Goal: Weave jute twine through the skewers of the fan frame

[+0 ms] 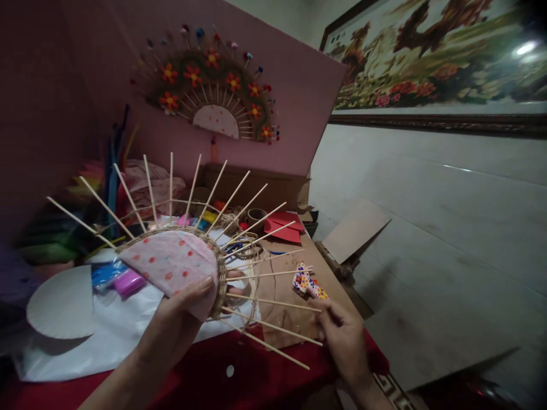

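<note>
The left hand (182,319) grips the fan frame (175,265) at its near edge, thumb across the pink dotted face, fingers behind it. The frame is a half disc, held above the table (239,378) and tilted up toward the camera. A woven cord band (220,273) runs along its curved rim. Thin sticks (222,199) radiate from the rim toward the far side and the right.

The right hand (342,336) is closed, fingertips pinched together near the tips of the lowest sticks at the right. What it pinches is too small to tell. It does not touch the frame disc.

Just beyond the right hand, a small multicoloured beaded piece (308,283) lies on brown cardboard (282,307). Red paper (284,228) lies farther away on the same cardboard. A roll of tape (256,216) stands near it.

At the left, a white paper half disc (62,304) lies on white sheet (128,330). Blue and purple packets (119,278) lie just beside it, partly hidden by the frame.

A finished fan (213,91) with red flowers and bead-tipped sticks hangs on the pink board (299,85) at the far side. A framed picture (436,57) hangs on the wall at the right.
</note>
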`<move>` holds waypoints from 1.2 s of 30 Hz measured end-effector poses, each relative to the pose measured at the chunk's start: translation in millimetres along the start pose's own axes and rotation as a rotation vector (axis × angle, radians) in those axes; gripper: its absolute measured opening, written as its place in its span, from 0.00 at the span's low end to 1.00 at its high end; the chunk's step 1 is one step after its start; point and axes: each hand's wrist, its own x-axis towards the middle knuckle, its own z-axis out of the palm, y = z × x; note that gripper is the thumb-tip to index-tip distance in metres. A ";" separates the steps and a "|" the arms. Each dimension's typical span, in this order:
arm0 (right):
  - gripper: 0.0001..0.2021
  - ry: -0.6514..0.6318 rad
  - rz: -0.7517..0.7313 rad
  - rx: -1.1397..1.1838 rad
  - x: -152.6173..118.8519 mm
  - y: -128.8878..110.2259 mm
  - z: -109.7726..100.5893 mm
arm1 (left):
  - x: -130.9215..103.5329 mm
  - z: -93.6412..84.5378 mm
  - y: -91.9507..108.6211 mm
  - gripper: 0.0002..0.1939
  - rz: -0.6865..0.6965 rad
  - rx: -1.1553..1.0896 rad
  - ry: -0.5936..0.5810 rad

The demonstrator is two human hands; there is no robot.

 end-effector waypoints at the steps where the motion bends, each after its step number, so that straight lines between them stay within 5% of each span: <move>1: 0.16 0.084 -0.084 -0.108 14.5 1.2 -14.1 | -0.4 1.3 0.7 0.07 0.003 -0.005 0.020; 4: 0.18 -0.108 -0.248 -0.334 56.7 4.2 -38.1 | -0.4 4.1 2.3 0.08 -0.010 -0.021 0.035; 8: 0.27 -0.420 -0.291 -0.656 87.5 12.2 -37.3 | 0.8 3.2 3.0 0.09 -0.018 -0.011 0.007; 17: 0.22 -0.484 -0.317 -0.869 98.0 12.4 -33.3 | 0.3 2.1 3.8 0.14 0.007 -0.042 -0.042; 22: 0.18 -0.465 -0.216 -0.808 98.9 9.2 -32.7 | -0.2 6.0 4.7 0.21 -0.002 -0.088 -0.015; 29: 0.11 -0.391 -0.163 -0.715 90.5 2.4 -27.3 | 5.3 -1.5 -0.6 0.16 0.002 -0.065 -0.126; 36: 0.23 0.028 -0.090 -0.596 96.7 -4.4 -50.6 | 6.0 -5.3 -2.1 0.12 -0.006 -0.064 -0.083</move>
